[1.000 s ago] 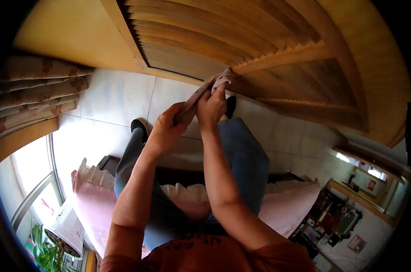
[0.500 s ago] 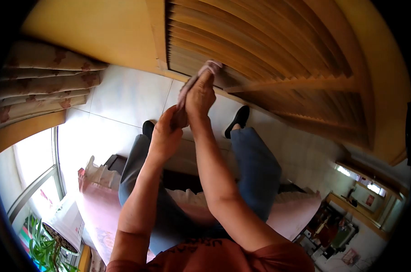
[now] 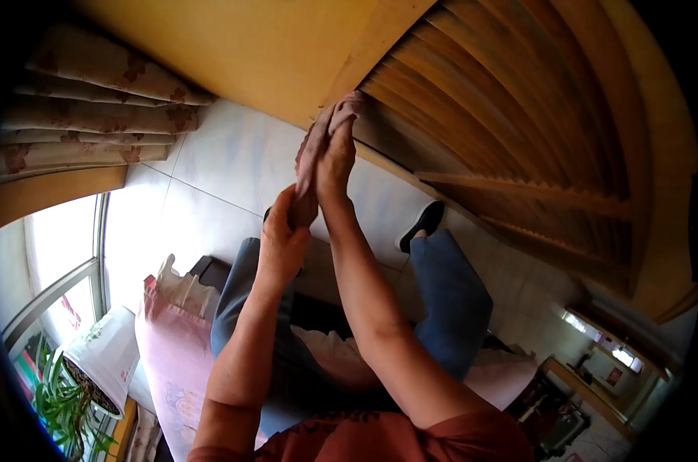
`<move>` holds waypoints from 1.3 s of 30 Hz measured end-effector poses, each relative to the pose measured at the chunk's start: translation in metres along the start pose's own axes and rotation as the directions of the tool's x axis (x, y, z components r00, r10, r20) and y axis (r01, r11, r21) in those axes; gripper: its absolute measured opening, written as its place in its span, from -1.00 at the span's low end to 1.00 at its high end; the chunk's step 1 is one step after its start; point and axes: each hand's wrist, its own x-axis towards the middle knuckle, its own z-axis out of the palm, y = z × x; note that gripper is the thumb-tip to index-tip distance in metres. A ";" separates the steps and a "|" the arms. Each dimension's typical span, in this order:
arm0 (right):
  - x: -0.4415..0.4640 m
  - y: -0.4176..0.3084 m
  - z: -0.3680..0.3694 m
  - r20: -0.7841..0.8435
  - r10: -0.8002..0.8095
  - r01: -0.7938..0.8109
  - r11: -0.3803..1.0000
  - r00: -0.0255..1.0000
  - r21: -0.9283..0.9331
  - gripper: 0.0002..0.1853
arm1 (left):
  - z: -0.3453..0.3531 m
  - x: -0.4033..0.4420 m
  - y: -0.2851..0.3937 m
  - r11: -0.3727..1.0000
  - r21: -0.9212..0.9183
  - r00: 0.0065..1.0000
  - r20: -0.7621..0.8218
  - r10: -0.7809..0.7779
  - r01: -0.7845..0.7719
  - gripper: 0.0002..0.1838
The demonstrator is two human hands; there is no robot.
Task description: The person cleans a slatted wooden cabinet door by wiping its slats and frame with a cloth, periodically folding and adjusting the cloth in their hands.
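Note:
A pinkish-grey cloth (image 3: 312,163) stretches between my two hands. My left hand (image 3: 282,235) grips its lower, bunched end, thumb pressed over it. Farther out, my right hand (image 3: 335,162) is closed on the upper part, and the tip of the cloth is against the slatted wooden door (image 3: 503,100), at the lower corner where the slats meet the plain frame. The fingers of my right hand are partly hidden by the cloth.
Plain yellow wood panel (image 3: 287,46) adjoins the slats. Patterned curtain (image 3: 110,115) hangs at left above a window (image 3: 64,254). A potted plant (image 3: 102,362) stands lower left. Behind my legs is a pink-covered seat (image 3: 168,339); pale tiles (image 3: 218,162) make up the floor.
My view has turned, so the slatted door sits farther right. My hands and the cloth have moved along the slats' bottom toward the left corner by the frame.

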 end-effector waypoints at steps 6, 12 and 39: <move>0.012 0.002 -0.014 0.075 -0.178 0.181 0.983 0.981 -0.036 -0.82 | 0.002 0.000 0.014 0.970 -0.240 0.997 0.080 -0.009 0.028 -0.33; 0.019 0.005 -0.022 0.105 -0.606 0.542 0.602 0.788 -0.587 -0.73 | 0.004 -0.004 0.011 0.975 -0.223 0.996 0.085 0.004 0.015 -0.40; -0.046 -0.106 -0.114 0.522 -0.495 0.185 -0.578 0.695 -0.795 -0.68 | 0.075 -0.009 0.027 0.999 -0.020 0.953 0.302 0.031 -0.026 -0.55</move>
